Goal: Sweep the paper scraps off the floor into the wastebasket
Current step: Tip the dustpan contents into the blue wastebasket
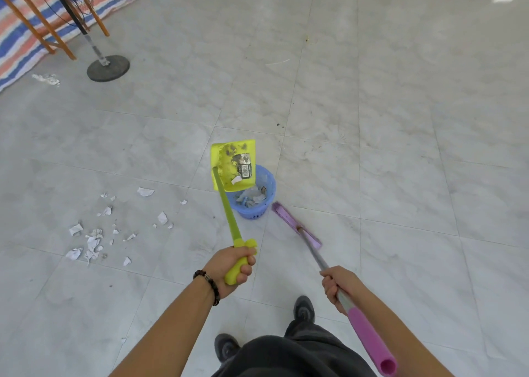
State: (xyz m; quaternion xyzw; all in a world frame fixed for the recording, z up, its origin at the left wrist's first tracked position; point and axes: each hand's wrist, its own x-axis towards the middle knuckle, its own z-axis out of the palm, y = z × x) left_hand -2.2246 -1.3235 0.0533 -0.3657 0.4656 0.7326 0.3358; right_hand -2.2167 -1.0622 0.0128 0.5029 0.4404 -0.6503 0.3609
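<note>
My left hand grips the green handle of a yellow dustpan, which is raised and tilted over the blue wastebasket. One white scrap clings inside the pan, and paper lies in the basket. My right hand grips the shaft of a purple broom, whose head rests on the floor just right of the basket. Several white paper scraps are scattered on the grey tiles to the left of the basket.
A fan stand with a round black base stands at the upper left, beside wooden furniture legs on a striped tarp. A crumpled white piece lies near the tarp's edge. My shoes are at the bottom.
</note>
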